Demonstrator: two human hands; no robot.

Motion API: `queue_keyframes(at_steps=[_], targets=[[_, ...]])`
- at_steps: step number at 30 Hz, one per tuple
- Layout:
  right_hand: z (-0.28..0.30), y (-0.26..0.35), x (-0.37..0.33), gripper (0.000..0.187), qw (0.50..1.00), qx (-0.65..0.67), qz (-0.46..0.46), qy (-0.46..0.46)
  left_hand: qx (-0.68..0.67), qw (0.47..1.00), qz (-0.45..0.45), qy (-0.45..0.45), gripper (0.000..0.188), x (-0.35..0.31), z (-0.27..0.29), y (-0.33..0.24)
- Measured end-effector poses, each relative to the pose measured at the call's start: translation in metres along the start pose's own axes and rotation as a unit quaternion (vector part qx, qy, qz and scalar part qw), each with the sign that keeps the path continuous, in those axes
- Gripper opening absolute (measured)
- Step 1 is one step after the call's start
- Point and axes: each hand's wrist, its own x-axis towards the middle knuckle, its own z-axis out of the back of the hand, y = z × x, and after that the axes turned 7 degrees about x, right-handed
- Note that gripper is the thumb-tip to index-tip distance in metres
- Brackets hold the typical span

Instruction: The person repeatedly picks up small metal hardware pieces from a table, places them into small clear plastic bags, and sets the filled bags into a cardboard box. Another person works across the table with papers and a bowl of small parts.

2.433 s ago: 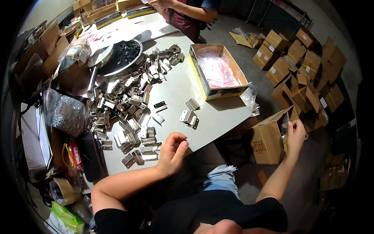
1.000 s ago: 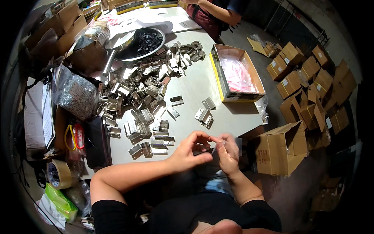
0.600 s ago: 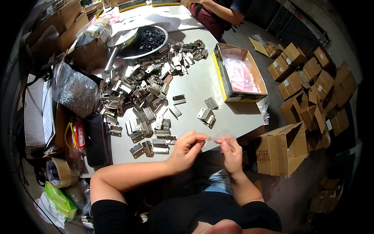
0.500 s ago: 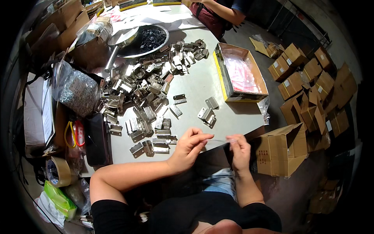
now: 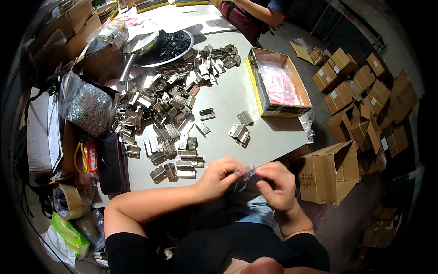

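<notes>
Between my two hands, just off the table's near edge, is a small crumpled piece of clear plastic, apparently a bag (image 5: 245, 175). My left hand (image 5: 220, 176) pinches its left side between thumb and fingers. At its other side, my right hand (image 5: 279, 183) has its fingertips closed on the plastic, the thumb bent below. Beyond my hands a few bent metal brackets (image 5: 239, 131) lie together on the white table (image 5: 219, 150). More brackets (image 5: 185, 166) are set in short rows left of my left hand, in front of a large loose heap of brackets (image 5: 171, 98).
An open carton (image 5: 279, 86) of pink-and-white bags stands at the table's right. A metal bowl (image 5: 189, 45) of black parts sits behind the heap. A bag of screws (image 5: 86, 105), scissors (image 5: 86, 157) and tape (image 5: 68, 201) lie left. An open box (image 5: 326, 176) stands right; another person (image 5: 260, 13) is beyond.
The clear plastic, thin and stretched between the hands before, is now bunched up. My right hand has turned and come lower and closer to the left hand.
</notes>
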Motion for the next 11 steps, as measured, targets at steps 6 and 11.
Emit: queue_keyframes(at_steps=[6,11], targets=[[-0.003,0.020,0.008,0.031,0.987,-0.108,-0.036,0.118,-0.005,0.988,0.142,0.069,0.017,-0.004,0.010,-0.017],[0.004,0.024,0.012,0.044,0.943,-0.176,-0.061,0.276,0.142,0.984,-0.068,0.084,0.063,-0.010,0.005,-0.005]])
